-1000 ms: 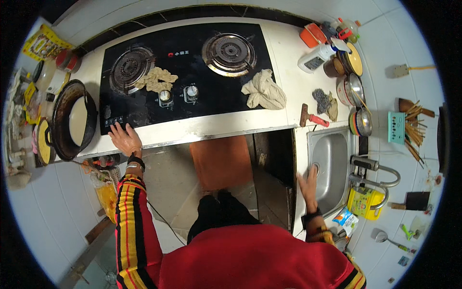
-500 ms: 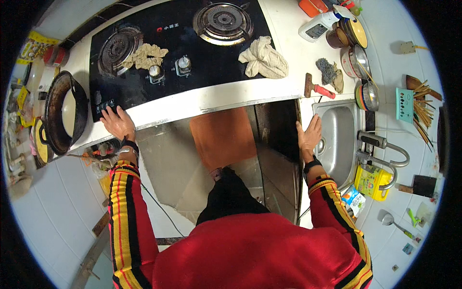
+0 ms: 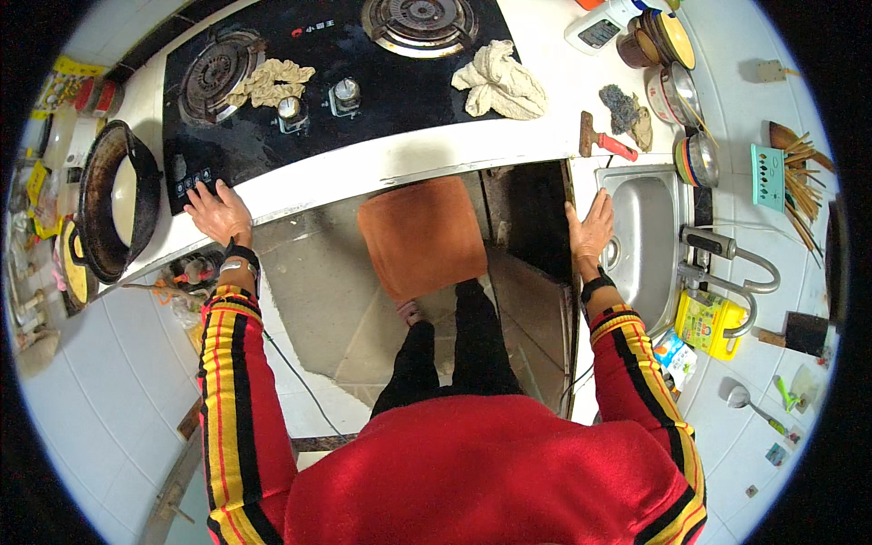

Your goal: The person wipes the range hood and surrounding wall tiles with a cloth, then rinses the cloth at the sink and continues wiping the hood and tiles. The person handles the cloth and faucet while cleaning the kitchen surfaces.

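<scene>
My left hand [image 3: 219, 214] lies with fingers stretched out on the white counter's front edge, its fingertips at the near left corner of the black gas cooktop [image 3: 363, 136]. My right hand [image 3: 591, 232] rests, fingers extended, on the left rim of the steel sink [image 3: 643, 213]. Neither hand holds anything. One crumpled beige cloth [image 3: 500, 82] sits at the cooktop's right edge, and another cloth [image 3: 271, 84] is between the left burner and the knobs. A red-handled scraper [image 3: 607, 139] lies behind the sink. Beneath, between my arms, is an orange square [image 3: 422, 236], perhaps a mat.
A black wok [image 3: 100, 218] stands left of the cooktop. Beside the scraper is a dark scouring pad [image 3: 619, 107]. Bowls [image 3: 674, 94] and a spray bottle [image 3: 604, 27] stand at the back right. The faucet [image 3: 758, 272] arches beside the sink, near a yellow jug [image 3: 713, 322].
Both legs now show apart below me, where they overlapped before. The cooktop and orange square sit slightly higher in view. Both hands stay at the counter and sink edges.
</scene>
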`<state>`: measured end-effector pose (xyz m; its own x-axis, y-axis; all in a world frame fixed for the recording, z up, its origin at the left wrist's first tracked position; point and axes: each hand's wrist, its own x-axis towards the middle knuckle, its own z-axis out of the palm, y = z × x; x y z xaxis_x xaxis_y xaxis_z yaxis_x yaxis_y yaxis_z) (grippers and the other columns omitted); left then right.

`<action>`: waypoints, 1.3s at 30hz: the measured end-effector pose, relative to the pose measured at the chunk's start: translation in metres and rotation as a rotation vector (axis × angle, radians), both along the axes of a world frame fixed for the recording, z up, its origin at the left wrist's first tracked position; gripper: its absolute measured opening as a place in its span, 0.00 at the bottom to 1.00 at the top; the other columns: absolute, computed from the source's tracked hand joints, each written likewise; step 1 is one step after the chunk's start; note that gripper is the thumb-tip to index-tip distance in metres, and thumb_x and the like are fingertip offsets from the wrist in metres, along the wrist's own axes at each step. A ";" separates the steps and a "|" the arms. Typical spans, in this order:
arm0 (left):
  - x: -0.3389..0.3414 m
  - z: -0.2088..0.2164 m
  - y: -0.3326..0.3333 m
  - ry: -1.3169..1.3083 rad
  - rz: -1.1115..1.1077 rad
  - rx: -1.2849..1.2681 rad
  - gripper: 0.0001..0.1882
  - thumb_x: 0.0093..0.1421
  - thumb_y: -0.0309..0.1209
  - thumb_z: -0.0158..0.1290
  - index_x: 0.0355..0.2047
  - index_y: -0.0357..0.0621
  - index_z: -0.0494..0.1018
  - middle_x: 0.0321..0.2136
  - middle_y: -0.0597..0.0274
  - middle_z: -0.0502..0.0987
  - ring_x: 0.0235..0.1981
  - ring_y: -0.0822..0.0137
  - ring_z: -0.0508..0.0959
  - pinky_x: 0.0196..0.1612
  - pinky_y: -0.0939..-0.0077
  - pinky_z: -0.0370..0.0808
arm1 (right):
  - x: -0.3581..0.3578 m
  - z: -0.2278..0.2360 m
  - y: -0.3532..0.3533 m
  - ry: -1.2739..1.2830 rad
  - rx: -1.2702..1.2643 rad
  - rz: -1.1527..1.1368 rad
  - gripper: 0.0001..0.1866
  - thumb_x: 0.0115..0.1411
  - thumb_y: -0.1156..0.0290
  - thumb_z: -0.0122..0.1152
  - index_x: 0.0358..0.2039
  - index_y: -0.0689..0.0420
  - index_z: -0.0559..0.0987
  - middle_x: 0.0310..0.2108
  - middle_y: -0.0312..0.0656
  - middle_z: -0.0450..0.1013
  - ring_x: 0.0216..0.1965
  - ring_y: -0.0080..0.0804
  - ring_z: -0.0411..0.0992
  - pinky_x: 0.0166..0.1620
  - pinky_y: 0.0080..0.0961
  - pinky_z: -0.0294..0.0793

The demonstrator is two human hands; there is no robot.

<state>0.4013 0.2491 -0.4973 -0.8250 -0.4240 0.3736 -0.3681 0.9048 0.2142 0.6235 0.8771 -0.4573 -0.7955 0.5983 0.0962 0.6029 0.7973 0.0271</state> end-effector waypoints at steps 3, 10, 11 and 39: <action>0.000 0.000 0.000 0.012 0.000 -0.002 0.32 0.66 0.53 0.38 0.60 0.43 0.67 0.64 0.45 0.61 0.66 0.38 0.55 0.66 0.48 0.52 | 0.000 0.000 0.000 -0.005 -0.002 0.001 0.50 0.56 0.38 0.56 0.69 0.56 0.52 0.66 0.53 0.53 0.65 0.54 0.53 0.62 0.51 0.55; 0.002 0.001 0.003 0.031 0.006 0.020 0.32 0.66 0.52 0.40 0.60 0.43 0.67 0.64 0.45 0.61 0.66 0.38 0.55 0.66 0.48 0.51 | -0.001 0.002 0.000 -0.012 -0.012 0.018 0.49 0.57 0.39 0.55 0.69 0.57 0.52 0.67 0.54 0.52 0.65 0.55 0.52 0.63 0.52 0.54; 0.002 0.002 0.004 0.030 0.006 0.024 0.32 0.66 0.52 0.40 0.60 0.43 0.67 0.64 0.45 0.61 0.66 0.38 0.55 0.66 0.48 0.51 | -0.001 0.002 0.000 -0.007 -0.013 0.027 0.49 0.58 0.39 0.55 0.69 0.57 0.52 0.67 0.54 0.52 0.65 0.56 0.52 0.63 0.52 0.54; 0.000 0.002 -0.002 0.120 -0.072 -0.017 0.29 0.66 0.47 0.43 0.56 0.36 0.70 0.60 0.40 0.65 0.62 0.35 0.60 0.66 0.50 0.54 | 0.003 -0.003 0.006 0.056 -0.002 0.130 0.49 0.58 0.40 0.55 0.68 0.60 0.53 0.66 0.59 0.52 0.64 0.61 0.53 0.62 0.55 0.54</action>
